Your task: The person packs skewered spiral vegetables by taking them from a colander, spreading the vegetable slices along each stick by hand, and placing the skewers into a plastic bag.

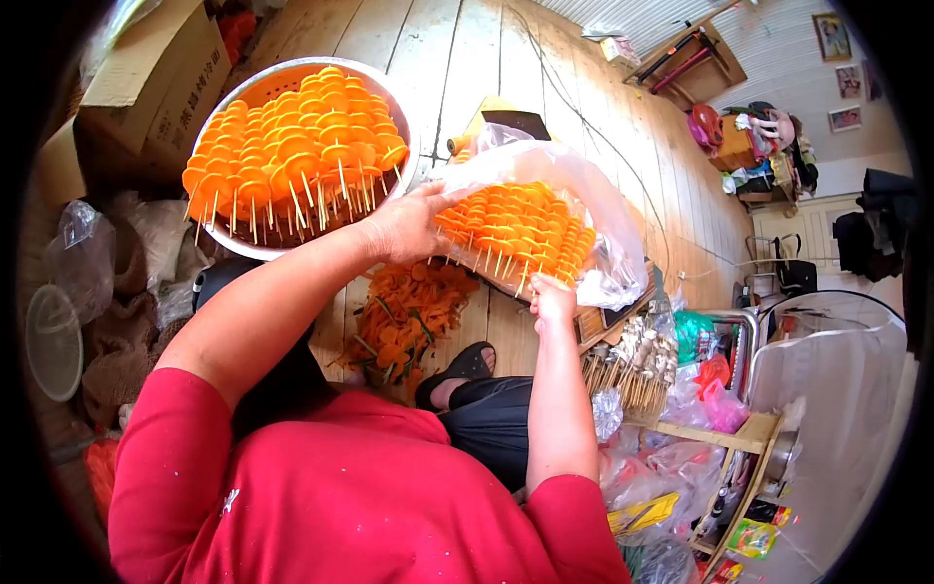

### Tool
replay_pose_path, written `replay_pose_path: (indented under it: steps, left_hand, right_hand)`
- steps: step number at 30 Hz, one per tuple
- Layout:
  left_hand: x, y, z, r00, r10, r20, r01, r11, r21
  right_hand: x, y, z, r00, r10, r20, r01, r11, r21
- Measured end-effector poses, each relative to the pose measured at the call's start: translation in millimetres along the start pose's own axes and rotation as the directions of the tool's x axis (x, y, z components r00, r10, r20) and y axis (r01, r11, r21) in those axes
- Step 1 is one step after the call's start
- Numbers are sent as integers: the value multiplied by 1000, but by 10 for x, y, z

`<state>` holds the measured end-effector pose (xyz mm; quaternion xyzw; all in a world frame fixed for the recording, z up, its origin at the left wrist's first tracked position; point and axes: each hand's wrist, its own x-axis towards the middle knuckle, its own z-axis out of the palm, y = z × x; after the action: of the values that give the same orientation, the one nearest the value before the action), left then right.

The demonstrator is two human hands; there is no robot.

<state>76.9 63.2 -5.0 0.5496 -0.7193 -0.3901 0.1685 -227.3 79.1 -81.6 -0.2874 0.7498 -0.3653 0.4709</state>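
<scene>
Orange slices threaded on thin sticks lie in rows inside an open clear plastic bag (623, 234). My left hand (409, 226) rests at the near left edge of these bagged skewers (520, 229); its fingertips are partly hidden against them. At their near right side, my right hand (553, 300) has its fingers closed round the stick end of a skewer. To the left, a metal basin (413, 127) holds a big heap of similar skewers (292, 146), sticks pointing toward me.
Orange peelings and scraps (409, 316) lie on the plank floor (409, 49) between my feet. Skewers with pale pieces (637, 365) are on the right, beside a wooden rack (749, 433) with plastic bags. A cardboard box (156, 88) stands at the upper left.
</scene>
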Motion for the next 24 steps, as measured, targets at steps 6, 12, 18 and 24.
replay_pose_path:
  steps: [6, 12, 18, 24]
  left_hand:
    - [-58, 119, -56, 999, 46, 2, -45, 994, -102]
    - [-71, 17, 6, 995, 81, -61, -88, 988, -125]
    - [-123, -53, 135, 994, 99, -55, -106, 982, -154]
    - [-187, -22, 275, 990, 101, -96, -116, 980, -162]
  right_hand:
    - [16, 22, 121, 999, 7, -44, -5, 999, 47]
    - [-34, -28, 143, 999, 45, -14, -45, 999, -3]
    - [-30, -54, -65, 851, -521, -69, 472, 815, -336]
    - [-1404, -1372, 990, 664, -587, 463, 715, 680, -163]
